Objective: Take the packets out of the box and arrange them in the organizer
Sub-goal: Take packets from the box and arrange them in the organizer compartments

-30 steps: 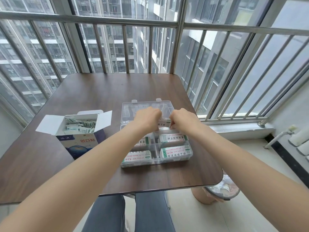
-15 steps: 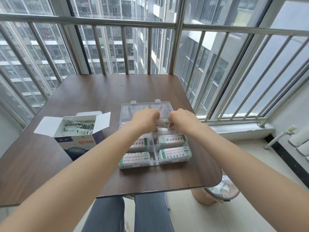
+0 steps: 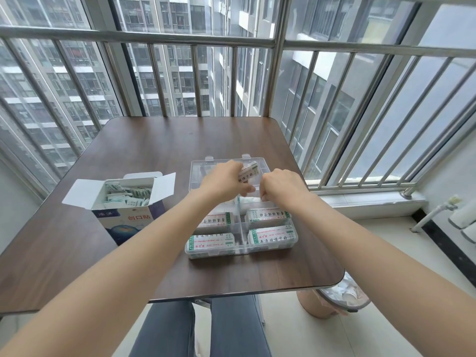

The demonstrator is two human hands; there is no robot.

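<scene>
Your left hand (image 3: 223,182) has lifted its stack of packets (image 3: 249,172) clear of your right hand (image 3: 283,188), which a moment ago pinched it too. The right fingers now curl over the organizer (image 3: 240,249)'s back right compartment; whether they hold anything, you cannot tell. Four compartments are filled, and the box (image 3: 128,215) holds more.

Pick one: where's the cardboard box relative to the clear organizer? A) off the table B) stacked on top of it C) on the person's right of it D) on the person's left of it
D: the open cardboard box stands on the table, left of the clear organizer, apart from it.
</scene>
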